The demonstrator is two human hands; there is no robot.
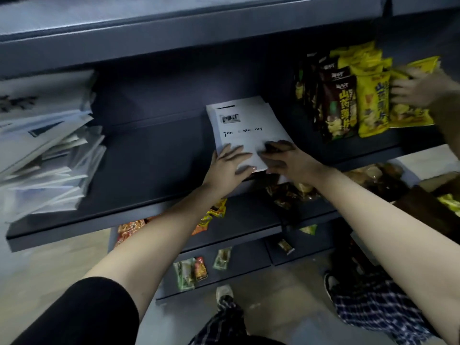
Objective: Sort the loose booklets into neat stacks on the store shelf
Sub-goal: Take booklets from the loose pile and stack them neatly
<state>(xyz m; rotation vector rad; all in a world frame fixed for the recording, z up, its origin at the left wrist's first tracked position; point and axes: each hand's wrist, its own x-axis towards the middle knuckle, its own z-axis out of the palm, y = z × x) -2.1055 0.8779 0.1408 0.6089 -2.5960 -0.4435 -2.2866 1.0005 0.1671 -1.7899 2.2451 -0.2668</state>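
Lying flat, booklet stack (249, 131), long axis toward shelf (149, 160) back

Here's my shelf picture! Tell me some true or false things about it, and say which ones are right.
1. The left hand and right hand lie on the white booklet. True.
2. The messy pile of booklets is at the right end of the shelf. False: it is at the left end.
3. Yellow snack bags stand on the right. True.
4. The shelf is red. False: it is dark grey-blue.
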